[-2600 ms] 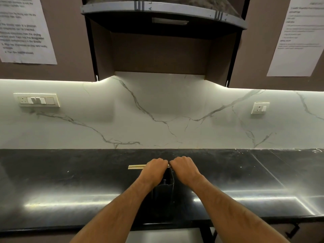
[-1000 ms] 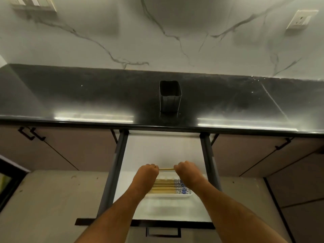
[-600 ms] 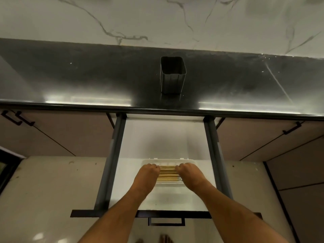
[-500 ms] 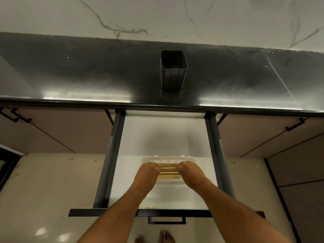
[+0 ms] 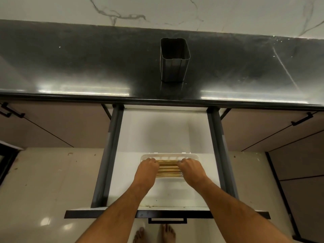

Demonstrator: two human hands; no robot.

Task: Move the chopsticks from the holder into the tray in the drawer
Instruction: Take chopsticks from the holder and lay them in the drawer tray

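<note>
A dark square holder [image 5: 174, 60] stands on the black counter with no chopsticks showing in it. Below, the white drawer [image 5: 164, 134] is pulled out. A white tray [image 5: 164, 156] lies in it with several wooden chopsticks [image 5: 168, 170] side by side. My left hand [image 5: 146, 170] and my right hand [image 5: 191, 171] rest over the two ends of the chopsticks, fingers curled down on the topmost ones at the tray's far side. The chopstick ends are hidden under my hands.
The black counter [image 5: 70, 67] runs across the view under a marble wall. Dark drawer rails [image 5: 108, 155] flank the drawer, whose front has a handle [image 5: 167, 220]. Closed cabinet doors stand left and right. My bare feet [image 5: 154, 233] are on the tiled floor.
Both hands carried chopsticks from above the holder on the counter down into the drawer and lowered them onto the tray. In the last half second the hands stay nearly still.
</note>
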